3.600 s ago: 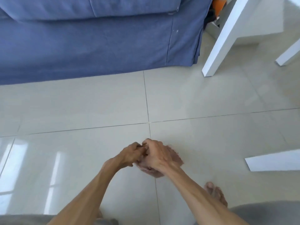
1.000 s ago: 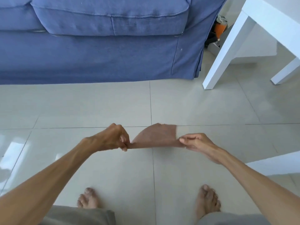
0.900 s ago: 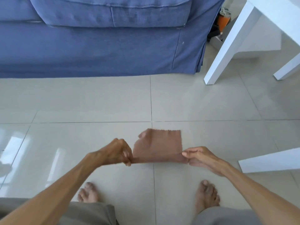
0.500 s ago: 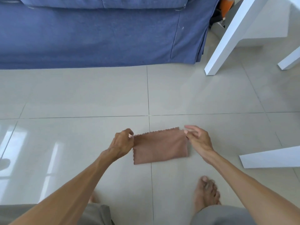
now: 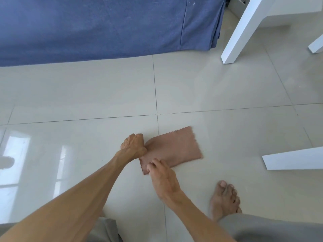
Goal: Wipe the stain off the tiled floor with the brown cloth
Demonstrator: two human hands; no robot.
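1. The brown cloth (image 5: 174, 148) lies flat on the tiled floor (image 5: 87, 95), just on the near side of the grout cross (image 5: 157, 114).
2. Its long axis runs from near-left to far-right of that cross.
3. The left hand (image 5: 133, 145) is closed, pinching the cloth's left end.
4. The right hand (image 5: 161, 177) has its fingers curled onto the near-left corner; both hands are equally near.
5. No stain is discernible; the cloth may hide it.

A home living room, by the look of it. A sofa in blue fabric slipcover (image 5: 104, 27) stands on glossy pale beige floor tiles (image 5: 78, 91). Beside it rises a white painted wooden table leg (image 5: 239, 30).
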